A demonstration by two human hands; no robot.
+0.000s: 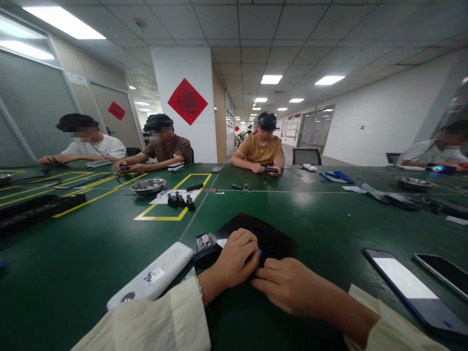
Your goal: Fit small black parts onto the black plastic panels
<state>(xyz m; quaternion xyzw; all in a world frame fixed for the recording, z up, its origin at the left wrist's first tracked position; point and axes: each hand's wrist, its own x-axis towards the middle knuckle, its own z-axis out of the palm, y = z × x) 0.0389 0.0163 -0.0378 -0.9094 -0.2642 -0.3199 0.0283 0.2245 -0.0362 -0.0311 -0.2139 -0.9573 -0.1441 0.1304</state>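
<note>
My left hand (pixel 237 257) is closed, its thumb and fingertips pressed together over a black flat panel (pixel 276 239) on the table. Close beside it, my right hand (pixel 285 282) has its fingers curled inward, the tips almost meeting those of the left. A small blue bit (pixel 260 253) shows at the left fingertips. What the two hands pinch between them is hidden by the fingers. Just left of my left hand sit a clear plastic bag with small parts (pixel 205 241) and a black block-shaped piece (pixel 207 257).
On the green table (pixel 321 219), a white power-bank-like device (pixel 155 275) lies left of my forearm. Two phones, one lit (pixel 405 282) and one dark (pixel 444 273), lie at right. Farther off are a metal bowl (pixel 148 186), black cylindrical parts (pixel 181 201) and a seated person (pixel 261 151).
</note>
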